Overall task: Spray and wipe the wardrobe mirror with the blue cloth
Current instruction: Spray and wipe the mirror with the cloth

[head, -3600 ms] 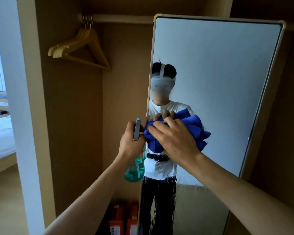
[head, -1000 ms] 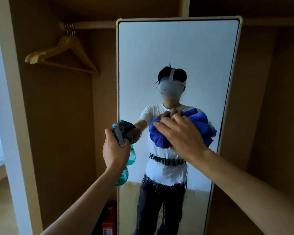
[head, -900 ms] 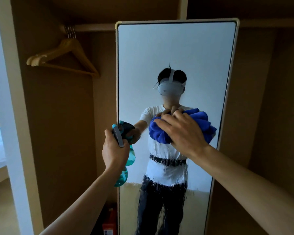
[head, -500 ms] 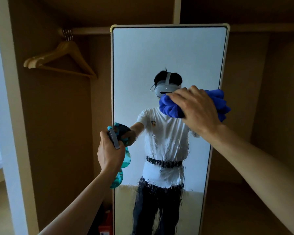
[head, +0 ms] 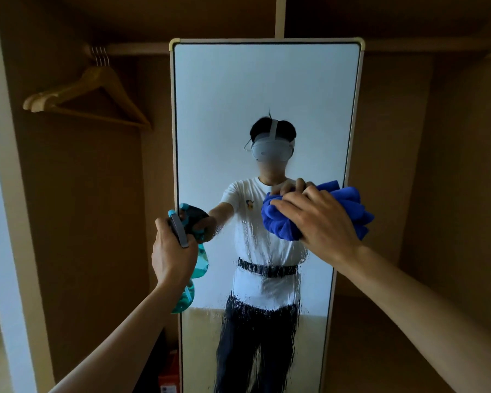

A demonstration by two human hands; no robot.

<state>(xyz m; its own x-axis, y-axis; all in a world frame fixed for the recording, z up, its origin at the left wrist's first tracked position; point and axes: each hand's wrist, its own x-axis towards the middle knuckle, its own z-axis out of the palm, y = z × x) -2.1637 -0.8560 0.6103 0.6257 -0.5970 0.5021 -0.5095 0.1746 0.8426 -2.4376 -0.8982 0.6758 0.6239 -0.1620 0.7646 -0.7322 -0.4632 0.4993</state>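
right grip: the right hand (head: 321,219) is clamped over a bunched-up blue cloth (head: 278,224), fingers curled round the wad, and it looks pressed against the glass
left grip: the left hand (head: 172,256) is wrapped round the neck of the spray bottle (head: 199,265), which hangs upright with its nozzle facing the glass
cloth spot: right half of the mirror (head: 267,89), roughly mid-height, just inside its right frame
what the move hangs on: the wet streaks (head: 267,282) sit below and left of the cloth. The mirror's long axis is vertical, so I'd go with down-and-left passes
nearer hand: the right one, at the glass; the left is by the mirror's left edge
around it: wooden hangers (head: 91,92) up left of the mirror, red box (head: 169,374) at its bottom left corner
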